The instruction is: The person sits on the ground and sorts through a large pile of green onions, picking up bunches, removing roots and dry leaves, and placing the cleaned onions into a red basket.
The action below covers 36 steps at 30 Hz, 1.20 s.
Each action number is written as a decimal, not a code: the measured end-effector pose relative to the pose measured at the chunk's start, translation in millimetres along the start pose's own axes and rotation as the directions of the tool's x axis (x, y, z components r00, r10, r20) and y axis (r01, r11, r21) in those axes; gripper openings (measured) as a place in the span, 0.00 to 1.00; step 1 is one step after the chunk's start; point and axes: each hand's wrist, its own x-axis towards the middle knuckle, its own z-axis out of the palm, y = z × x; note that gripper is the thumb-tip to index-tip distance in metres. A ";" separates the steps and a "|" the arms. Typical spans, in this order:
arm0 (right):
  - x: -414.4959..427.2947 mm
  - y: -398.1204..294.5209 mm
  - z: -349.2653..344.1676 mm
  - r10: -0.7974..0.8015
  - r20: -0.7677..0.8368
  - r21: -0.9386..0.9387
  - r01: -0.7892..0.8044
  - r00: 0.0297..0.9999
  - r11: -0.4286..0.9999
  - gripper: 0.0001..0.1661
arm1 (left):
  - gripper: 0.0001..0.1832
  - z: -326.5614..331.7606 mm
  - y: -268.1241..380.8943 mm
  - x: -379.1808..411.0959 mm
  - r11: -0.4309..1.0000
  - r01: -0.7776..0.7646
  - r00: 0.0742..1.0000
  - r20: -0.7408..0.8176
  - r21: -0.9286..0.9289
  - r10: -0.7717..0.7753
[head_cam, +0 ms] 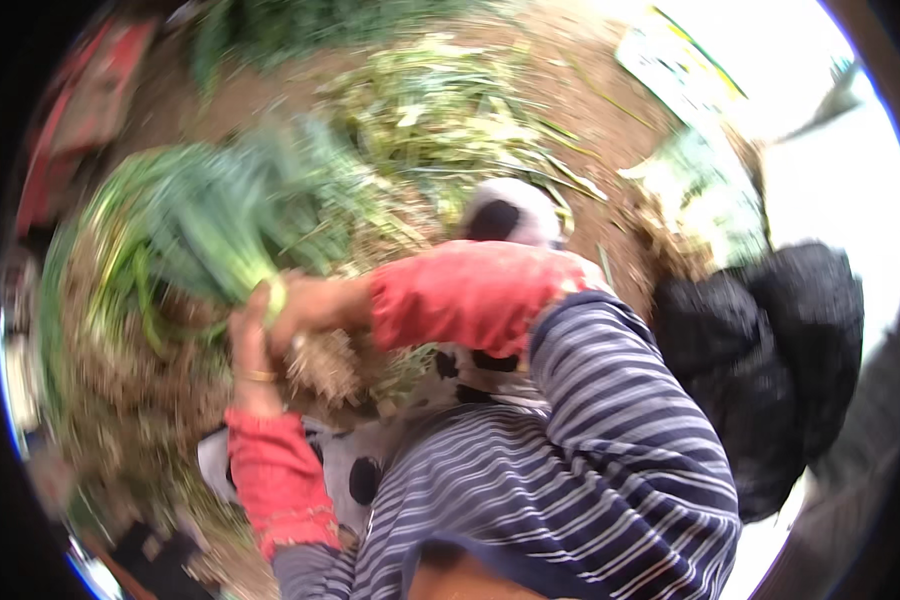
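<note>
A bunch of leafy green stalks (221, 225), probably leeks or green onions, is held between my two hands. Pale bushy roots (330, 369) stick out at its lower end, towards my lap. My left hand (250, 326) grips the stalks from the near left side. My right hand (307, 304) closes around them from the right. A light green band (276, 300) circles the stalks between the hands; blur hides whether it is a tie or a leaf. More long green stalks (112, 225) with roots lie to the left, beneath and beside the bunch.
Stripped yellow-green leaves (450, 112) are heaped on bare soil ahead. Beyond them lies another mass of green leaves (330, 26). Black plastic bundles (765, 360) stand at my right, near a rooted bunch (709, 202). A red object (82, 112) is at the far left.
</note>
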 end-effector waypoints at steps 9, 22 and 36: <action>29.1 7.6 30.8 -0.008 0.347 0.006 0.006 0.938 1.000 0.24 | 0.08 -37.6 28.5 -38.1 0.976 -0.214 0.973 -0.081 0.040 0.217; 122.4 152.5 -79.0 0.226 0.178 -0.755 -0.014 0.958 0.656 0.15 | 0.11 -192.9 43.9 -278.1 0.379 -0.925 0.195 -0.822 0.028 0.536; 108.2 163.9 -76.8 0.171 0.129 -0.860 0.024 0.977 0.510 0.12 | 0.20 -202.9 -438.4 -554.5 0.564 0.712 0.053 -0.768 -0.419 -0.638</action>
